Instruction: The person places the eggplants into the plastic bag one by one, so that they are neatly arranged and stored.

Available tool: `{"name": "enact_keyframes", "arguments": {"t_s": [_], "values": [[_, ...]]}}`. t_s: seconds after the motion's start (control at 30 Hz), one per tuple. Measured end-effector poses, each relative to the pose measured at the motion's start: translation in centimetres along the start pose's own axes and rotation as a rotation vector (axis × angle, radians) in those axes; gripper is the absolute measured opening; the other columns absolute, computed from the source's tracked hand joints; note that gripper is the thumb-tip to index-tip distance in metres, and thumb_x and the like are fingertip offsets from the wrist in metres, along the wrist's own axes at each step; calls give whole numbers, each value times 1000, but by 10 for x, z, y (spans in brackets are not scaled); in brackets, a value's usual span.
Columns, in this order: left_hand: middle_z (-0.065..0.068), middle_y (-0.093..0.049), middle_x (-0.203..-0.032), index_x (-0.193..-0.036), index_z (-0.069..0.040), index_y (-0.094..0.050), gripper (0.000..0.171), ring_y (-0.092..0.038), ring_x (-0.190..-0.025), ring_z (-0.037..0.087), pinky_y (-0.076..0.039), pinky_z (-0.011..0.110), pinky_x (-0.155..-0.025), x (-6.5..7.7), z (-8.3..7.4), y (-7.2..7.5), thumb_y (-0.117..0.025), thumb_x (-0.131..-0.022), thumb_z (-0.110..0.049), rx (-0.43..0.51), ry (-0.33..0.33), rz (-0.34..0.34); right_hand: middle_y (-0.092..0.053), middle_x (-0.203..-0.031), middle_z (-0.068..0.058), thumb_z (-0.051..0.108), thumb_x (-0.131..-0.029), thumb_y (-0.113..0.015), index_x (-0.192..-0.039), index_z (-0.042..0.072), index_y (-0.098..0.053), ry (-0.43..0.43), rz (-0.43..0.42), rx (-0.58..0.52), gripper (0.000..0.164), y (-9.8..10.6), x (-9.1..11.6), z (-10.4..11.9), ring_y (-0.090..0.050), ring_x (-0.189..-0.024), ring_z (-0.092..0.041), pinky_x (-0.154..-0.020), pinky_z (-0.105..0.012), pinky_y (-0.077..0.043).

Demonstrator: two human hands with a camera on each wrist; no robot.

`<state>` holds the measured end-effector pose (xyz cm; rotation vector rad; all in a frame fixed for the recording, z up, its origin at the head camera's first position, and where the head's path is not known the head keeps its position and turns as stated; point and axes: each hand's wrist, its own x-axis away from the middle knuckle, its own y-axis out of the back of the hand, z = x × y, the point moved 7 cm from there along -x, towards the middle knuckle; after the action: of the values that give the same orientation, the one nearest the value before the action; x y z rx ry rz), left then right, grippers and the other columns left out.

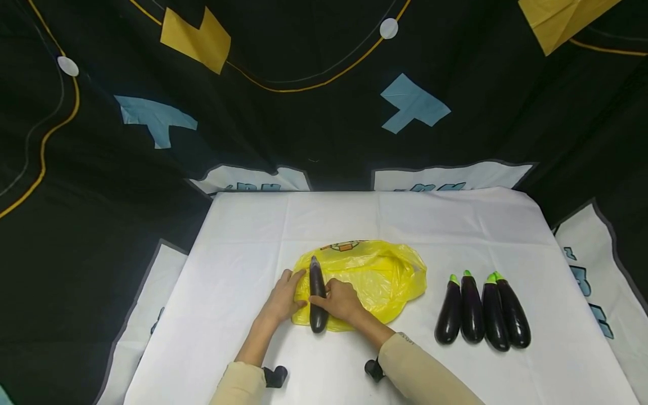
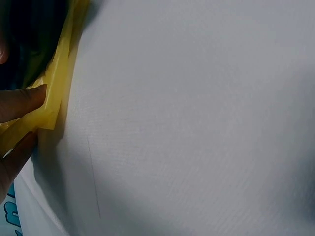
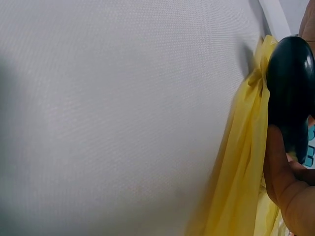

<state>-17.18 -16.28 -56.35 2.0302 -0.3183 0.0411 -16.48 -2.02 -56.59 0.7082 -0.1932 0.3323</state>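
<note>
A dark purple eggplant (image 1: 316, 281) lies lengthwise over the left part of a yellow plastic bag (image 1: 377, 281). My right hand (image 1: 344, 301) grips it from the right, with the thumb across its top. In the right wrist view the rounded end of the eggplant (image 3: 290, 78) shows beside the crumpled yellow plastic (image 3: 241, 162). My left hand (image 1: 282, 298) is at the bag's left edge. The left wrist view shows its finger and thumb pinching the yellow plastic (image 2: 51, 105) between them, close by the eggplant.
Several more eggplants (image 1: 472, 312) with green stem ends lie side by side to the right on the white cloth-covered table (image 1: 243, 225). A black curtain (image 1: 314, 135) with coloured patches hangs behind the table and along its sides.
</note>
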Motion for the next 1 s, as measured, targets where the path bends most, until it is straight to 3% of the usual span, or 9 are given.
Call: {"name": "enact_keyframes", "arguments": {"t_s": [0.37,0.6,1.0], "values": [[8,-45,-113,-140,-6,-44,75,-48,-95,20,-47,37,-91,-2,0,0,-80,-74,-11,-4,7,-1,-57,-62,-1,45,-82,-71,-95,1,-60,-22,11,-15,47,4,1,-2,-52,-51,-11,-45,-24,-42],[7,-45,-115,-142,-8,-43,76,-48,-97,20,-47,36,-92,-1,3,-2,-80,-75,-13,8,44,13,-58,-64,1,41,-84,-70,-101,0,-61,-23,2,-15,45,10,1,-5,-53,-53,-10,-47,-23,-43],[9,-45,-118,-141,-8,-43,76,-49,-100,21,-45,38,-95,-2,3,-3,-80,-75,-13,13,37,8,-59,-68,2,37,-85,-69,-100,-1,-63,-26,-21,-56,42,19,6,-14,-52,-56,-11,-50,-25,-44]]}}
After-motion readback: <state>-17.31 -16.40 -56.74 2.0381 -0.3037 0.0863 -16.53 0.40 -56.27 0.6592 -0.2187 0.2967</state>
